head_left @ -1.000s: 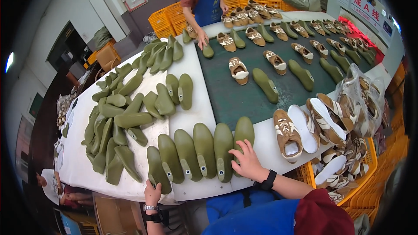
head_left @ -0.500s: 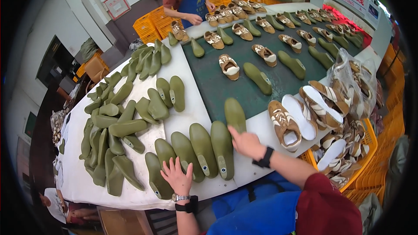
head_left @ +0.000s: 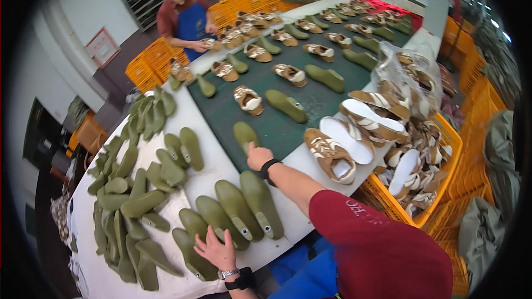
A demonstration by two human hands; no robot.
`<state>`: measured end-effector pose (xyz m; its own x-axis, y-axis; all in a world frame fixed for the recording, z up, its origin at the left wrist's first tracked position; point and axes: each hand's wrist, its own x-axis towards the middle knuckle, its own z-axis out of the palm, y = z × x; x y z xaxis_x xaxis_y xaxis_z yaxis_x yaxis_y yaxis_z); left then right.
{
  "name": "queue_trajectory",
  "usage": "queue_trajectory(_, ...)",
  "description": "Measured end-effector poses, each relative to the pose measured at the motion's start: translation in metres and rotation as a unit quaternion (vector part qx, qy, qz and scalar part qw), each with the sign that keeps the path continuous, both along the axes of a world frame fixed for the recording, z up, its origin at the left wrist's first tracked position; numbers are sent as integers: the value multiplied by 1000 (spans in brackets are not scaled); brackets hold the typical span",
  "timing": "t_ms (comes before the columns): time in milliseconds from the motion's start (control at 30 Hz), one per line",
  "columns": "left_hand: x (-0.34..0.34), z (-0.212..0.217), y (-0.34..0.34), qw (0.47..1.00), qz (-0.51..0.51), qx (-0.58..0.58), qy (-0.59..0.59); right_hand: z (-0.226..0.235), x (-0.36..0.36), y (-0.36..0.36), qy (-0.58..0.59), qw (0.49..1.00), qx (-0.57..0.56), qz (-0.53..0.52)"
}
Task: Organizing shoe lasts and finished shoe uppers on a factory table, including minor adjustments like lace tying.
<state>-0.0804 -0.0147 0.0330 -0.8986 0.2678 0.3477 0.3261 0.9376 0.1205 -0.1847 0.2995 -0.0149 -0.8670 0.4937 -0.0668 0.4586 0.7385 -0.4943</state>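
Observation:
A green shoe last (head_left: 244, 134) lies on the near left edge of the dark green belt (head_left: 216, 127). My right hand (head_left: 261, 158) grips it at its heel end, the arm stretched forward. My left hand (head_left: 217, 252) is open, its spread fingers resting on the nearest lasts in a row at the table's front edge. In that row, a large green last (head_left: 260, 202) stands at the right end, and another last (head_left: 191, 252) lies at the left end under my fingers.
Many loose lasts (head_left: 124, 205) are heaped on the white table (head_left: 91, 243) at left. Brown-and-white shoes (head_left: 331, 155) lie at right beside an orange crate (head_left: 438, 199) full of shoes. Shoes and lasts line the belt; a co-worker (head_left: 185, 19) handles a shoe across it.
My right hand has moved forward with the shoe last, from the front row onto the belt. My left hand stays over the row. The view has shifted, and the co-worker now touches a shoe.

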Motion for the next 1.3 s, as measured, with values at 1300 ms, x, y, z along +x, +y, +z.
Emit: queue_trajectory(1300,70,8,187,909,-362,148,-144,60,267,22,160,962,0,221)
